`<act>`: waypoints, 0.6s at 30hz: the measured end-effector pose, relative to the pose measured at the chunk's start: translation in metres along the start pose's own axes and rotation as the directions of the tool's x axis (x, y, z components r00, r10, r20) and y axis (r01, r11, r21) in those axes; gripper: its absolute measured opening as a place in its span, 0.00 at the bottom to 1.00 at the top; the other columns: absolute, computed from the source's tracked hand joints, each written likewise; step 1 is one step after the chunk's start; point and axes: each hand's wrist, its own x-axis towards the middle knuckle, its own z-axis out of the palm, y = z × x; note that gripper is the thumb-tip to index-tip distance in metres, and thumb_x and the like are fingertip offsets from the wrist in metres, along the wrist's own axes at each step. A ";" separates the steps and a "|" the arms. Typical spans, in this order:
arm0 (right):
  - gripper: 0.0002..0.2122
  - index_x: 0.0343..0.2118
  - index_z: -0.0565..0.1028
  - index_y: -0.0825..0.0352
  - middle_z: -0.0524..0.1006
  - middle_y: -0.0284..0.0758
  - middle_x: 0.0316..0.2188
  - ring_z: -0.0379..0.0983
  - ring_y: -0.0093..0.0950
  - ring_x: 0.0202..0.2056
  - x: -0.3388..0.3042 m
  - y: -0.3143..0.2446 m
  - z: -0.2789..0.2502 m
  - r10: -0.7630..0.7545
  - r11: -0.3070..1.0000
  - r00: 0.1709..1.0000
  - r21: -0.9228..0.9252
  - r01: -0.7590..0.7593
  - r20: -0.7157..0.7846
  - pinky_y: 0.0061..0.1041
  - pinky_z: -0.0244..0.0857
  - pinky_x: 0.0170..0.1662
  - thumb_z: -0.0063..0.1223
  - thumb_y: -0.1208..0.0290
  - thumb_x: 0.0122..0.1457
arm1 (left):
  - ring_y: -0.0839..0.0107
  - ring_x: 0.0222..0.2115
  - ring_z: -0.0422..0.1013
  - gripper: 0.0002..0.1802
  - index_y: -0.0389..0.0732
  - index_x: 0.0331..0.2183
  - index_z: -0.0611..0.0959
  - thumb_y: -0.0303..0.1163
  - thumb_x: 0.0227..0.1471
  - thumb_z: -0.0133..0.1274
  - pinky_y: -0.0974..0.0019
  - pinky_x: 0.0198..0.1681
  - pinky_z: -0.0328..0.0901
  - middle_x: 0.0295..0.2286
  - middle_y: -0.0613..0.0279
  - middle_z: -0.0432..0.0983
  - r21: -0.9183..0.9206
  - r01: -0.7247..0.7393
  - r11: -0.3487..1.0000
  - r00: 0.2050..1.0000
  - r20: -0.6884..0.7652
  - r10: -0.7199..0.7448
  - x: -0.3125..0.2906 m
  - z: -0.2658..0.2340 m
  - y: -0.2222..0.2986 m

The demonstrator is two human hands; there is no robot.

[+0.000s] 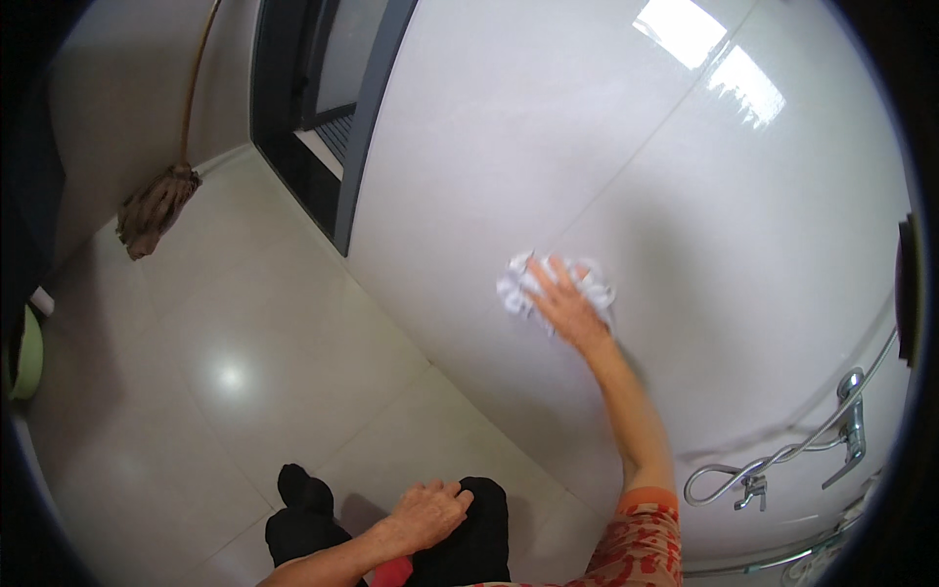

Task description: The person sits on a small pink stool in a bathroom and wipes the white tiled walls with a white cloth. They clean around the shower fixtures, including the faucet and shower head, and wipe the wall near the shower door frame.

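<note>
My right hand presses a crumpled white cloth against the glossy white tiled wall. Its fingers are spread over the cloth, which bunches out around them. The right arm reaches up from the lower right in an orange patterned sleeve. My left hand rests on my knee in black trousers, its fingers curled in and holding nothing that I can see.
A brown mop leans in the far left corner beside a dark-framed doorway. On the right wall are a chrome shower mixer, a looped hose and a small tap. A green basin stands at the left edge.
</note>
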 end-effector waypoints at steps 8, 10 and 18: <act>0.22 0.46 0.74 0.42 0.61 0.25 0.59 0.54 0.31 0.58 0.139 0.104 -0.095 0.295 0.767 0.786 -0.357 -0.534 -0.543 0.44 0.47 0.55 0.63 0.58 0.43 | 0.57 0.36 0.73 0.15 0.41 0.40 0.76 0.38 0.51 0.54 0.55 0.33 0.70 0.33 0.57 0.73 0.014 -0.081 0.997 0.993 -0.083 0.082 0.006 0.002 -0.001; 0.18 0.44 0.75 0.42 0.64 0.23 0.55 0.57 0.30 0.54 0.163 0.101 -0.081 0.294 0.704 0.728 -0.374 -0.603 -0.620 0.43 0.48 0.52 0.59 0.61 0.48 | 0.57 0.35 0.73 0.16 0.41 0.41 0.76 0.37 0.51 0.54 0.56 0.33 0.70 0.33 0.57 0.73 -0.007 -0.080 0.997 0.993 -0.084 0.080 0.003 0.000 -0.002; 0.20 0.45 0.74 0.44 0.67 0.23 0.54 0.58 0.30 0.55 0.207 0.042 -0.012 0.286 0.851 0.794 -0.239 -0.468 -0.536 0.46 0.50 0.53 0.52 0.74 0.49 | 0.57 0.35 0.72 0.16 0.40 0.41 0.75 0.36 0.52 0.54 0.57 0.33 0.69 0.33 0.55 0.72 -0.122 -0.065 0.990 0.997 -0.051 0.059 -0.012 -0.010 -0.012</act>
